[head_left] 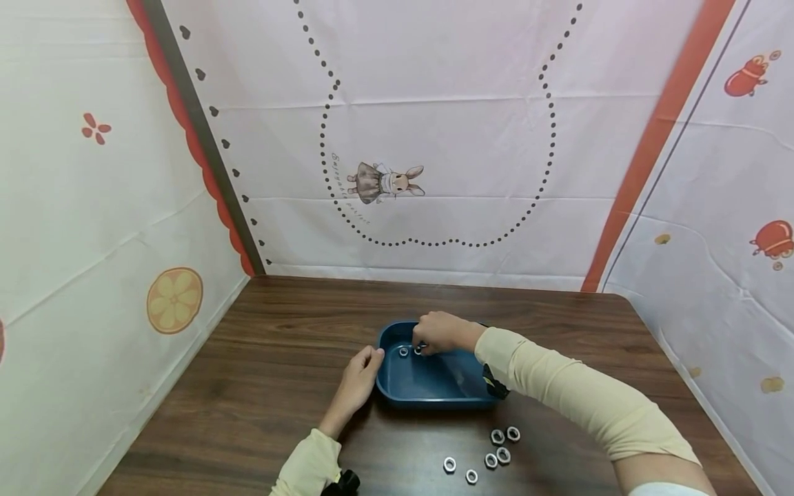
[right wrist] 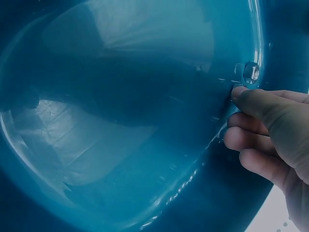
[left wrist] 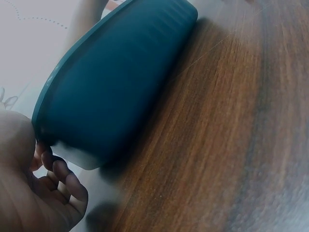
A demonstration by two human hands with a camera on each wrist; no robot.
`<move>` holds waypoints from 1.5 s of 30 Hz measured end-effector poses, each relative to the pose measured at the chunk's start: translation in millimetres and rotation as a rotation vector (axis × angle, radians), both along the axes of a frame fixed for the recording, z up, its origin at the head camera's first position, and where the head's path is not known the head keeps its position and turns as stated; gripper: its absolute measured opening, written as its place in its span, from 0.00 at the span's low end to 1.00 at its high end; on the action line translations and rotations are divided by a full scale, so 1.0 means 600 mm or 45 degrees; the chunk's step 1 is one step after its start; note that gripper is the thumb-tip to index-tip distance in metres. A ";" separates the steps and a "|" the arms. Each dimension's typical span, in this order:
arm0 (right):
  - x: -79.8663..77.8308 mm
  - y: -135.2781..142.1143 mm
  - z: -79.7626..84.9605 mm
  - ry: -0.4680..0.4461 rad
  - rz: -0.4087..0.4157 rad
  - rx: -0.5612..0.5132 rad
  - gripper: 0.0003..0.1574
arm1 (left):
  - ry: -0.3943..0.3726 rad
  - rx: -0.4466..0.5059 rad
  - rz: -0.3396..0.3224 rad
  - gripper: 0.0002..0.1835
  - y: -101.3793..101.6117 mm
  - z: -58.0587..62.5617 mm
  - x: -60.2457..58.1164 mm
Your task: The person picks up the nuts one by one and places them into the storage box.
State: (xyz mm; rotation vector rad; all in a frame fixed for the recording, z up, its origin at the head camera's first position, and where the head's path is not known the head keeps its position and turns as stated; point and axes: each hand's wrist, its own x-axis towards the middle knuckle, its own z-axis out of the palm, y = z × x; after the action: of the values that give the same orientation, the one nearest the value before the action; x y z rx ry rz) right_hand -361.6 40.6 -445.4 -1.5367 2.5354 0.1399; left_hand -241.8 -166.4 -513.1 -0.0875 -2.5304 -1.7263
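A dark blue plastic tray (head_left: 428, 401) stands on the table. My left hand (head_left: 360, 377) holds its left end, the thumb at the rim; in the left wrist view the fingers (left wrist: 72, 186) curl beside the outer wall. My right hand (head_left: 442, 332) reaches inside, near the far left part of the tray. Its thumb and forefinger pinch a small metal hex nut (head_left: 418, 350) low over the tray floor, mostly hidden by the fingertips in the right wrist view. Another nut (head_left: 404, 352) lies just left of it, also seen close by the thumb as a shiny nut (right wrist: 251, 73).
Several loose hex nuts (head_left: 497, 437) lie on the brown wooden table (head_left: 279, 344) in front of the tray, towards its right side. Printed white cloth (head_left: 434, 151) hangs behind the table and along both sides. The right forearm crosses over the tray's right end.
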 end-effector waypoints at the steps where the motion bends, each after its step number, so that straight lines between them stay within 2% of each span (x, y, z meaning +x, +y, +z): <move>1: 0.000 0.001 0.000 -0.001 -0.001 0.001 0.09 | 0.001 0.002 -0.001 0.21 0.001 0.000 0.000; 8: 0.003 0.011 0.006 -0.022 0.007 -0.054 0.09 | -0.005 0.014 0.007 0.20 0.003 -0.002 -0.002; 15: 0.008 0.031 0.018 0.008 -0.014 -0.153 0.14 | 0.001 -0.017 0.047 0.20 0.004 -0.002 -0.004; 25: 0.040 0.090 0.062 -0.019 -0.108 -0.452 0.17 | -0.002 -0.024 0.047 0.21 0.005 -0.002 -0.006; 30: 0.068 0.129 0.083 -0.004 -0.172 -0.612 0.14 | 0.001 -0.024 0.050 0.20 0.005 -0.004 -0.007; 35: 0.110 0.177 0.089 -0.036 -0.256 -0.781 0.13 | -0.007 -0.017 0.052 0.20 0.004 -0.006 -0.006; 39: 0.146 0.217 0.079 -0.045 -0.315 -0.885 0.11 | -0.017 -0.005 0.061 0.21 0.003 -0.003 -0.005; 45: 0.199 0.270 0.051 0.005 -0.371 -0.969 0.08 | -0.033 0.012 0.058 0.22 0.009 0.002 -0.006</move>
State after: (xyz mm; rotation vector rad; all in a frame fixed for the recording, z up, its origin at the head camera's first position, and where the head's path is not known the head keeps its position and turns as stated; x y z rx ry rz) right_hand -242.4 202.8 -414.8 -1.2984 2.9420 -0.9555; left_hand -245.4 -161.1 -512.0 -0.0073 -2.5215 -1.7340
